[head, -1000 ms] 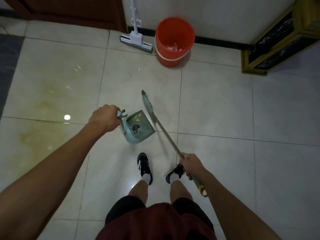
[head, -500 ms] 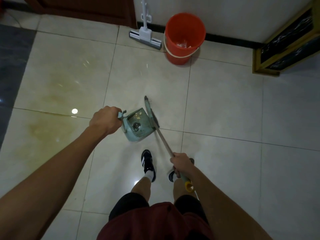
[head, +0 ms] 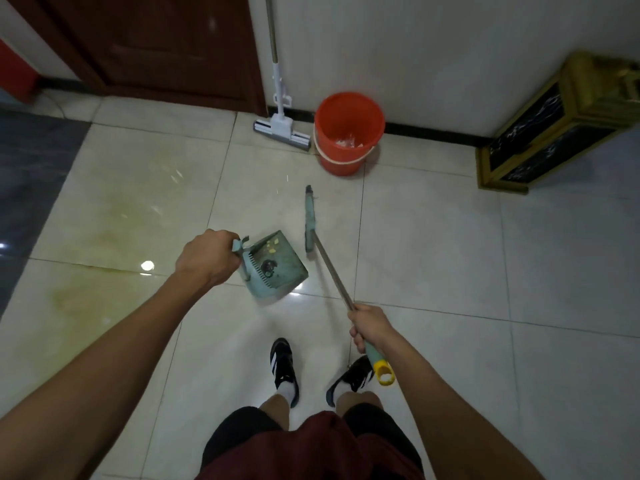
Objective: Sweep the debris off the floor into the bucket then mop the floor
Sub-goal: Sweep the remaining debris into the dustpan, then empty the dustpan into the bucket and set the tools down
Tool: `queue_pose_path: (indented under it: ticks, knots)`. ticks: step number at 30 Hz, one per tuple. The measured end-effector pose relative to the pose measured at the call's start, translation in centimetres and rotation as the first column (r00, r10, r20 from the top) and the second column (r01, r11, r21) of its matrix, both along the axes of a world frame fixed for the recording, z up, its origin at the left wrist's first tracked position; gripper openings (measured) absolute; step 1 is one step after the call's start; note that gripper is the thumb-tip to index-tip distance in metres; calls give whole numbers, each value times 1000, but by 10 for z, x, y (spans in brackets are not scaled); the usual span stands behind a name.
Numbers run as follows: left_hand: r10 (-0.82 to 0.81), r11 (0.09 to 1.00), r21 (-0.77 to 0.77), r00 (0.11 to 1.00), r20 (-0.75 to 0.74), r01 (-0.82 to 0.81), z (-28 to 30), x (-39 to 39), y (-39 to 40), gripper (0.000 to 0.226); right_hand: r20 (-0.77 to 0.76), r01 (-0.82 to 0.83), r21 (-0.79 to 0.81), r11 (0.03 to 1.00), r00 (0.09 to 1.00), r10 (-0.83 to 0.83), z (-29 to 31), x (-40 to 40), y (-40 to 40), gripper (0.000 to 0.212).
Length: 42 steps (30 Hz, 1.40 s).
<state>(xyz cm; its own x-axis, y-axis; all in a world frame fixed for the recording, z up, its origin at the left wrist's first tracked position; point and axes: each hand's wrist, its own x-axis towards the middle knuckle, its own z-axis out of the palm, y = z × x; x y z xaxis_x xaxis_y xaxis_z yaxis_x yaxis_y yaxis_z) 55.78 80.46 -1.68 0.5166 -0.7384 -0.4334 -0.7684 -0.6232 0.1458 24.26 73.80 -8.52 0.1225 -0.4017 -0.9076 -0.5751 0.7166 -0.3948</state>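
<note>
A: Left to right?
B: Left hand [head: 207, 258] grips dustpan [head: 277, 268], debris [head: 272, 245] inside. Right hand [head: 369, 329] clasps broom [head: 325, 258] handle, head just right of the pan.
A: Far side?
B: Mop [head: 280, 128], then bucket [head: 348, 133], at the wall.
</note>
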Motion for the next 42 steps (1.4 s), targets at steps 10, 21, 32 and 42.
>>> queue_pose_path:
  ticks: [10, 21, 32, 42]
  knots:
    - [22, 974, -228, 988, 154, 14, 104, -46, -79, 12, 64, 212, 10, 977, 975, -213, 32, -57, -118, 8]
    - [60, 889, -451, 956, 286, 79, 191, -50, -182, 11, 210, 245, 25, 969, 947, -245, 64, -82, -229, 17]
    - [-372, 861, -129, 782, 500, 492, 146, -36, -329, 31, 181, 291, 134, 947, 933, -312, 44, -55, -326, 13]
    - [-694, 686, 195, 548, 467, 701, 124, -63, -414, 25, 160, 365, 165, 916, 907, -390, 33, -46, -380, 17]
